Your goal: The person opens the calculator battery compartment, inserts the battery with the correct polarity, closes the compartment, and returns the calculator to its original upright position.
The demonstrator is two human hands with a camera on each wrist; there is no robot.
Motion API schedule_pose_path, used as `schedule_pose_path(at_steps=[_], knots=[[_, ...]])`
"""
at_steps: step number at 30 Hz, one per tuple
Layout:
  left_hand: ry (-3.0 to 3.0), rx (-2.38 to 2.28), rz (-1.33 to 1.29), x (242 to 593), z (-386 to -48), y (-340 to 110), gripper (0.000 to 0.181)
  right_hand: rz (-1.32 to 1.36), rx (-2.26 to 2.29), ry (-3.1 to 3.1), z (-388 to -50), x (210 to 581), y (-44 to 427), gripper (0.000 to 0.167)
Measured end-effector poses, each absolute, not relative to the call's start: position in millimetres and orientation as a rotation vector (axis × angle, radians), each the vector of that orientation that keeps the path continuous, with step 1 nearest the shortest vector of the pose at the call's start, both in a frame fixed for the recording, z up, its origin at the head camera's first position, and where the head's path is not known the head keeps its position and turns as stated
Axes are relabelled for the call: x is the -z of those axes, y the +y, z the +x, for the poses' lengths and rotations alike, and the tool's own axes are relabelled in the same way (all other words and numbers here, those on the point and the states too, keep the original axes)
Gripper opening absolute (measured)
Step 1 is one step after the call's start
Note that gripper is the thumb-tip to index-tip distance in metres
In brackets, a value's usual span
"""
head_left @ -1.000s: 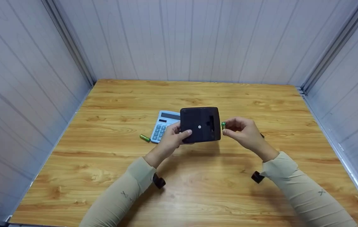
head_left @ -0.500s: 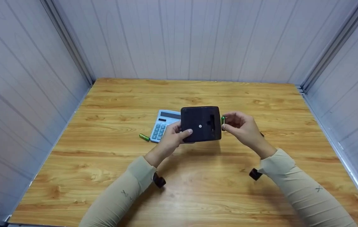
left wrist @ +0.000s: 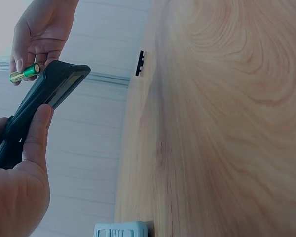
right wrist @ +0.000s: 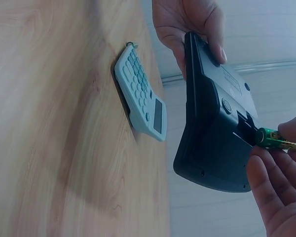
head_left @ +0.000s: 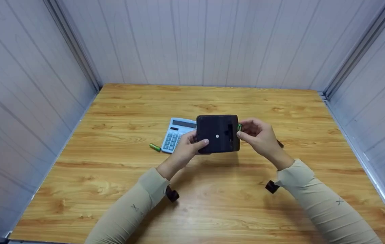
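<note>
Right wrist view: right hand (right wrist: 284,190) pinches a battery (right wrist: 269,138) at the slot (right wrist: 245,126) of a device (right wrist: 214,140) the left hand (right wrist: 187,19) grips.

Light-blue calculator (head_left: 171,138): partly hidden behind black device (head_left: 212,128) and left grip (head_left: 188,146); cut off by lower edge, left wrist view. Green battery (right wrist: 268,139): partly covered by right grip (head_left: 261,139). Device label (right wrist: 232,79): lettering too small to read.

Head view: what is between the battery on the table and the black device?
The blue calculator and left hand show between them in the head view.
</note>
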State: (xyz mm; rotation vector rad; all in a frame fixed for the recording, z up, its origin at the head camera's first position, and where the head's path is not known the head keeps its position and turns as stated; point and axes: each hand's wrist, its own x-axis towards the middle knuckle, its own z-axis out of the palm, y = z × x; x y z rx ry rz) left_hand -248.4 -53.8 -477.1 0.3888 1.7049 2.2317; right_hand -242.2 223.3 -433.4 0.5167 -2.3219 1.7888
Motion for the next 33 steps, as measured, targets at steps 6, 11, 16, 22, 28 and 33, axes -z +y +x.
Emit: schedule_pose_path(at_steps=[6, 11, 16, 22, 28, 33], knots=[[1.692, -2.232, 0.395, 476.3, -247.7, -52.3, 0.040, 0.477, -1.786, -2.324, -243.2, 435.7, 220.5, 0.021], [1.707, -2.223, 0.392, 475.1, -247.1, -50.5, 0.039, 0.472, -1.781, -2.307, -243.4, 436.1, 217.8, 0.019], [1.733, -2.203, 0.397, 475.8, -246.8, -49.8, 0.039, 0.502, -1.803, -2.268, -244.4, 438.6, 216.3, 0.014], [1.750, -2.178, 0.410, 476.2, -246.9, -49.9, 0.039, 0.533, -1.808, -2.249, -244.8, 439.4, 216.6, 0.009], [1.742, -2.177, 0.429, 475.6, -245.9, -50.0, 0.040, 0.521, -1.795, -2.260, -244.6, 439.2, 217.3, 0.005], [1.759, -2.173, 0.432, 475.2, -244.7, -50.3, 0.039, 0.515, -1.781, -2.290, -244.0, 440.1, 217.6, 0.006]])
